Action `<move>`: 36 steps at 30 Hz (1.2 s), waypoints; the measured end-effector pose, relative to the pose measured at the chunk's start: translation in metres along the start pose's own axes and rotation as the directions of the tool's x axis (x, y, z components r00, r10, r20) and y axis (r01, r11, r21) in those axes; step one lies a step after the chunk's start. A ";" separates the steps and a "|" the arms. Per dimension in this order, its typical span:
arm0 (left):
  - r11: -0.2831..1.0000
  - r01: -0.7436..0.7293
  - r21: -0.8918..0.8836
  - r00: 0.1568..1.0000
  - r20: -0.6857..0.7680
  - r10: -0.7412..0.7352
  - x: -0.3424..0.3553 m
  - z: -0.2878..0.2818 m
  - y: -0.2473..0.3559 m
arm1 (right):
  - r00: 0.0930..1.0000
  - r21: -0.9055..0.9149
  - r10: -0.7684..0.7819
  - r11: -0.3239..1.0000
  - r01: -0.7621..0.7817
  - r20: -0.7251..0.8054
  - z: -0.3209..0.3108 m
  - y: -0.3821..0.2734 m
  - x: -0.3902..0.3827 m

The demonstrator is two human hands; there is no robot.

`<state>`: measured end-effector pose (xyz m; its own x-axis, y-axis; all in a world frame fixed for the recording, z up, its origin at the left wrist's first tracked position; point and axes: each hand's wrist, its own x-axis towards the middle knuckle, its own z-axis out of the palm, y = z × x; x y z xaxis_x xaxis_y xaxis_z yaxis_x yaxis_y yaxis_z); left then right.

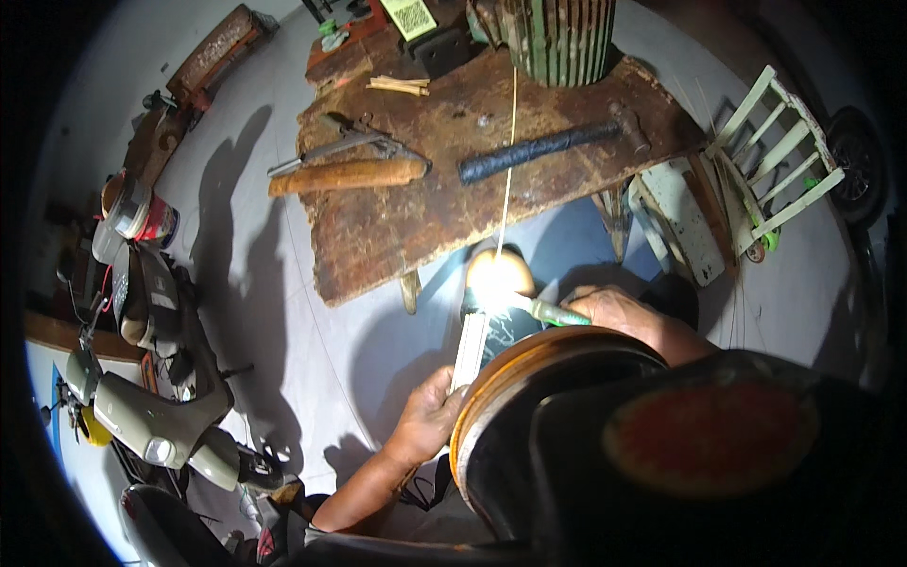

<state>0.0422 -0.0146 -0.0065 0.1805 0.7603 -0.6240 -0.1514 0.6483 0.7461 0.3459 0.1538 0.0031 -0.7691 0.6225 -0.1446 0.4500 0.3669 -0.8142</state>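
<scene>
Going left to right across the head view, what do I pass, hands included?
Cream scooter → left hand → bright glow → right hand → white chair.

Place: garage-like workshop
Surface: scarred, stained wooden table
On it: dark-handled hammer, cluster of short sticks
Light: blinding white glare at a green-handled tool
Left side: parked pale scooter
Right edge: dark vehicle wheel
</scene>
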 end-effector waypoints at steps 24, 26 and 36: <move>0.988 -0.130 -0.088 0.990 0.048 0.134 0.016 0.017 0.005 | 0.953 0.157 0.302 0.942 -0.297 -0.006 0.002 -0.016 -0.003; 0.987 -0.132 -0.093 0.989 0.060 0.138 0.016 0.018 0.007 | 0.952 0.146 0.304 0.944 -0.297 -0.027 0.003 -0.016 -0.003; 0.992 -0.071 -0.099 0.996 0.049 0.076 0.017 0.018 0.014 | 0.938 0.031 0.347 0.938 -0.346 -0.007 0.003 -0.017 -0.002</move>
<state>0.0610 0.0065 -0.0024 0.2155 0.8047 -0.5533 -0.2598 0.5934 0.7618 0.3383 0.1441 0.0160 -0.5622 0.7161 -0.4137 0.6743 0.1074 -0.7306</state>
